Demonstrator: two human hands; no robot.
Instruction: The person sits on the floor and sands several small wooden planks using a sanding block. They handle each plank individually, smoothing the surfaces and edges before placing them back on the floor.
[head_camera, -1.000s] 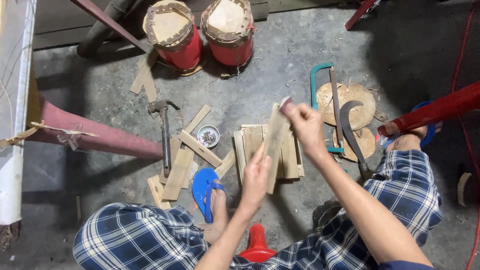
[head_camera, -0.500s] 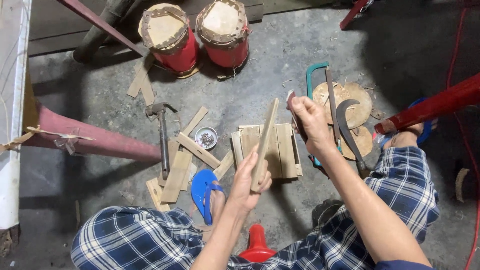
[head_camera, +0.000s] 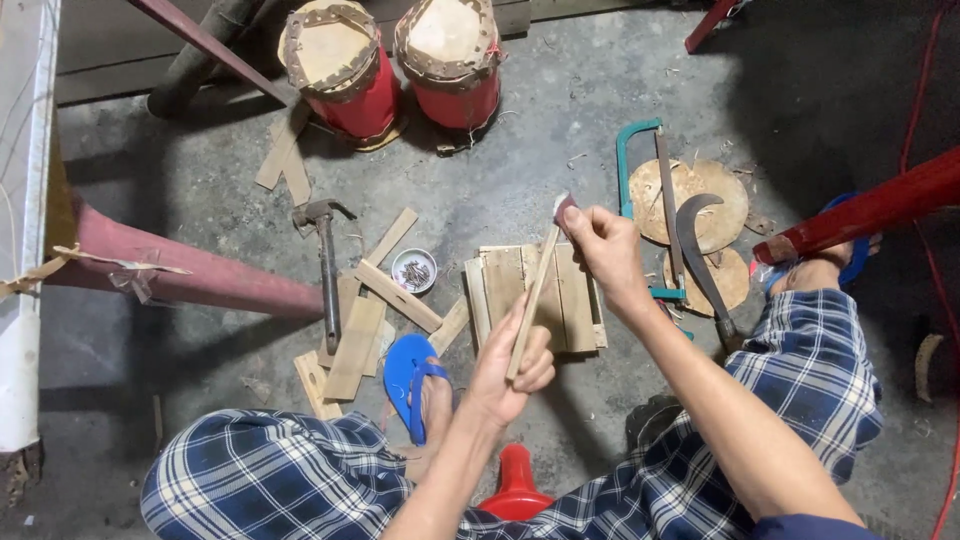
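Observation:
I hold a thin wooden slat (head_camera: 534, 290) slanted above a stack of similar slats (head_camera: 500, 280) on the concrete floor. My left hand (head_camera: 510, 365) grips its lower end. My right hand (head_camera: 600, 245) closes on its upper end, together with a small dark piece pressed against the tip. Both forearms reach out over my plaid-trousered knees.
A hammer (head_camera: 326, 265), loose slats (head_camera: 385, 295) and a small tin of nails (head_camera: 414, 270) lie left. A hacksaw (head_camera: 640, 175), a curved billhook (head_camera: 700, 250) and round wooden discs (head_camera: 720, 195) lie right. Two red drums (head_camera: 345, 65) stand at the back. Blue flip-flop (head_camera: 405, 370) on my foot.
The slat has tilted a little and my right hand has shifted slightly left along its top end. My left hand has slid down to the lower end.

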